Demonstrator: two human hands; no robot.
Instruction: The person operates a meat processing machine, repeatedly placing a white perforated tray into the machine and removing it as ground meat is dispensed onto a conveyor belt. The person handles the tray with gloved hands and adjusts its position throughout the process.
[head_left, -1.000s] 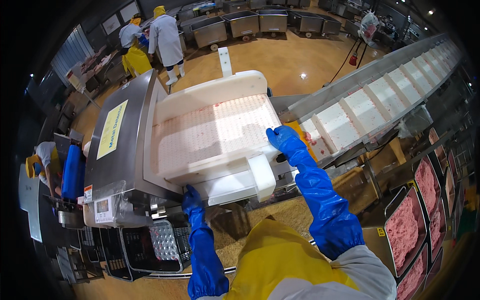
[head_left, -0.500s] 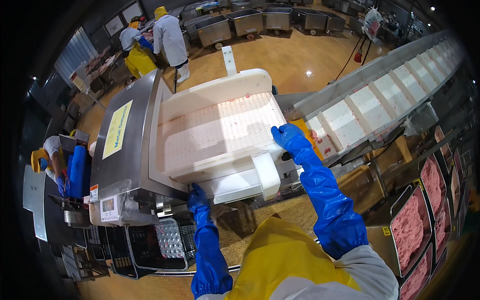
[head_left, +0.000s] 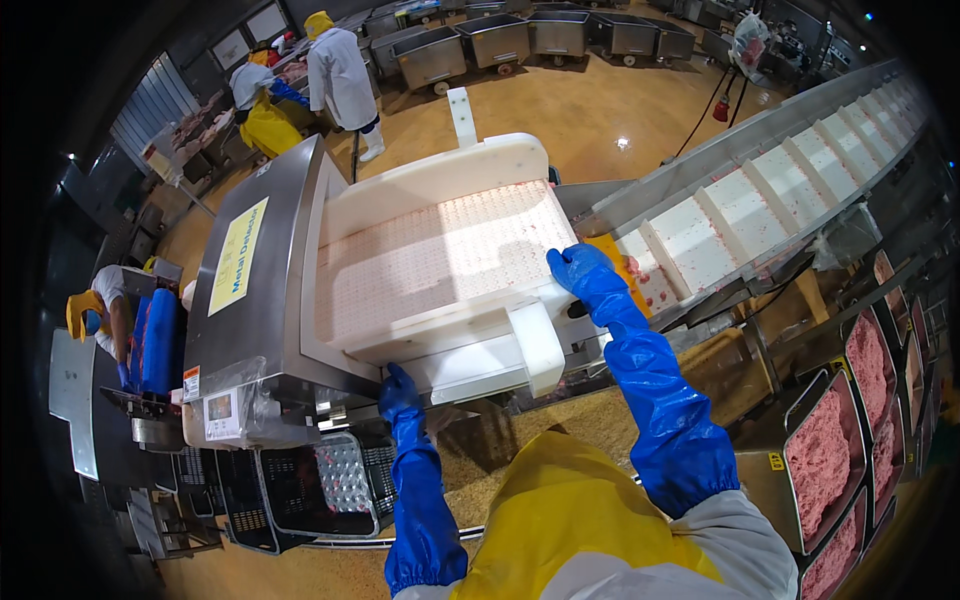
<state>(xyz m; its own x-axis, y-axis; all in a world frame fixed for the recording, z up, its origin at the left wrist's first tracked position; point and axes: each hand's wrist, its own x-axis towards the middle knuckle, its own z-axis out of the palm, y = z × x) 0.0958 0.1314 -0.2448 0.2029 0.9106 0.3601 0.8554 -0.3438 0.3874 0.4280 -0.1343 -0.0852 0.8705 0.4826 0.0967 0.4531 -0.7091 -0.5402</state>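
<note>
Both grips unclear, your right hand [head_left: 580,270] is nearer the white conveyor belt [head_left: 400,265], at its near right corner, your left hand [head_left: 401,395] beside the steel housing [head_left: 265,335].

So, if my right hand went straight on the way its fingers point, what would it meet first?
Your right hand would probably meet the white belt first, just beyond the fingertips; depth is unclear, so it might pass slightly above the surface.
</note>
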